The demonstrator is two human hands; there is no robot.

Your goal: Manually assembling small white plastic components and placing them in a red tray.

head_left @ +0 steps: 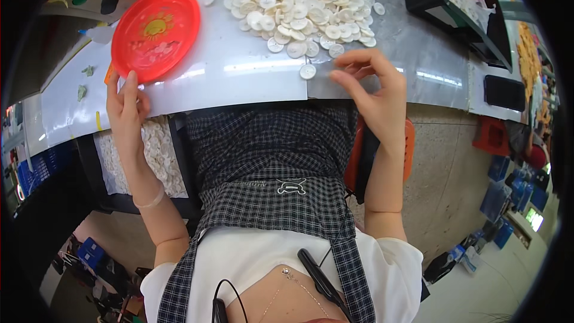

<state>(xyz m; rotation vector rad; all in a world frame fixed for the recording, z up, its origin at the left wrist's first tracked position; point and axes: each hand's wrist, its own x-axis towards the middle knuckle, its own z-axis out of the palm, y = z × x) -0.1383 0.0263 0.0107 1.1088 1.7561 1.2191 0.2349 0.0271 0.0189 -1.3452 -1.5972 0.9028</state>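
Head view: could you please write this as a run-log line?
left hand: at red plate | right hand: open near single disc | white disc heap: on table

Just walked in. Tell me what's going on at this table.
A person in a checked apron is at a table with a pile of white button-like discs. The left hand is at the near rim of a red plate; how firmly it grips is hard to tell. The right hand is open just right of a single white disc, not touching it.
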